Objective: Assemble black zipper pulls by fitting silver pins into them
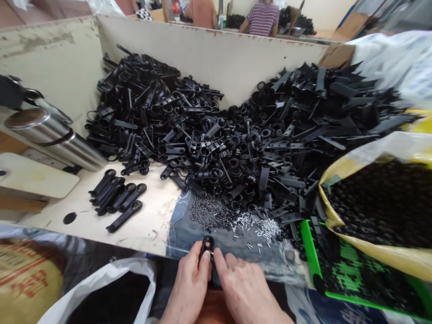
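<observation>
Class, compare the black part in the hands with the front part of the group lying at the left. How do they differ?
The held part is gripped by the left hand, while the front part lies on the board.
The held part's ring end points away from the person; the front part's points to the picture's upper right.
Fingers hide much of the held part; the front part shows its full length.
Both are black with a ringed end.
</observation>
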Motion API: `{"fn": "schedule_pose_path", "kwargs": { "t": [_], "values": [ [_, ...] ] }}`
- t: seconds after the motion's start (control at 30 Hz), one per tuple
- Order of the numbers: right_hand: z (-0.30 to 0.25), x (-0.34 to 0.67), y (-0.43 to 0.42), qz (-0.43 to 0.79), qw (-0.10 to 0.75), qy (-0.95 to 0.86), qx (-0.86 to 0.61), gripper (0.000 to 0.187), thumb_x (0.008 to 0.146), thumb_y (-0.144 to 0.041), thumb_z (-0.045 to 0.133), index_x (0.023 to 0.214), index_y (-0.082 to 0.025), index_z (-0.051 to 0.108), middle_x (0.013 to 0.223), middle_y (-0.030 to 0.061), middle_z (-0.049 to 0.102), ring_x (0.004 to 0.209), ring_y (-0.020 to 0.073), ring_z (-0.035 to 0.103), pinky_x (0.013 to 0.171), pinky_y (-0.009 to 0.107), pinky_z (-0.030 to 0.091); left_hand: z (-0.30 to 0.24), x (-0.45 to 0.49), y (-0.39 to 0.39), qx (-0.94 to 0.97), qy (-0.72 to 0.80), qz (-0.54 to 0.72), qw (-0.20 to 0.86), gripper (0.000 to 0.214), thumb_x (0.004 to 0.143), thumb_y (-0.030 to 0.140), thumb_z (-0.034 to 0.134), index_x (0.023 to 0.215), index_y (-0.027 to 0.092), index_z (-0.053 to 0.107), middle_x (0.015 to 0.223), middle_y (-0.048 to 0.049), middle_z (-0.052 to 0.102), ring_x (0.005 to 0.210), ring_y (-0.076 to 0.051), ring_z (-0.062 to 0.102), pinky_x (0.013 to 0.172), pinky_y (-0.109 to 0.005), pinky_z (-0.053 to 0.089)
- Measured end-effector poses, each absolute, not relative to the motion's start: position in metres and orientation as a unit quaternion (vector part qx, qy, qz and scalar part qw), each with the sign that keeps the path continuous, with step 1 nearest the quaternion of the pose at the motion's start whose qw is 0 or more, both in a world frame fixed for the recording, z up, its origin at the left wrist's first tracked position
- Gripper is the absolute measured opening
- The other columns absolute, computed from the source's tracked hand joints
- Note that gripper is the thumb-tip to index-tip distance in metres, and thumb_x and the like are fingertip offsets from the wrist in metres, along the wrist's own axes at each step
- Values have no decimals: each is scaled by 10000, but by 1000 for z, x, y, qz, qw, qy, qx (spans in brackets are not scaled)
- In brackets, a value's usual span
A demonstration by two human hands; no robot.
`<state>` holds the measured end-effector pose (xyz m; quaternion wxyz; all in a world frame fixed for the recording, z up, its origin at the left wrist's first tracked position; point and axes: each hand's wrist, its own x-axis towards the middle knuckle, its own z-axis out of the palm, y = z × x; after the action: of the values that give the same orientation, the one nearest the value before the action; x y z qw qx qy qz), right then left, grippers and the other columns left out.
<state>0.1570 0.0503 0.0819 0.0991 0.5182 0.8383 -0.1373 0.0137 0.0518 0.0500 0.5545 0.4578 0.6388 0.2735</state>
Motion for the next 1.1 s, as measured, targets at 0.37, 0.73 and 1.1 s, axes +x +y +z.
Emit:
{"fn": "schedule_pose_path", "kwargs": {
  "t": [0.37, 0.73, 1.1],
  "values": [
    [103, 169, 50, -244, 30, 783, 571, 218, 895, -68, 573, 1021, -187, 705, 825, 65, 781, 746, 242, 754, 669, 295, 526, 36, 5, 56, 525, 614, 293, 512, 303, 814, 494, 687, 996, 255, 725, 767, -26, 740, 733, -266, 683, 716, -309, 527],
    [133, 274, 128, -144, -290, 605, 727, 230, 948, -407, 611, 1029, -198, 663, 633, -64, 595, 571, 148, 577, 581, 247, 400, 86, -3, 100, 255, 583, 415, 650, 558, 668, 562, 841, 1052, 178, 713, 582, 60, 589, 440, -55, 373, 430, -160, 304],
    [108, 265, 142, -191, -442, 558, 676, 424, 923, -428, 622, 1218, -141, 724, 887, 76, 766, 735, 212, 688, 680, 317, 538, 94, 17, 101, 102, 434, 426, 787, 363, 880, 293, 644, 1213, 162, 709, 1122, -113, 781, 1057, -238, 654, 897, -350, 447]
  ]
}}
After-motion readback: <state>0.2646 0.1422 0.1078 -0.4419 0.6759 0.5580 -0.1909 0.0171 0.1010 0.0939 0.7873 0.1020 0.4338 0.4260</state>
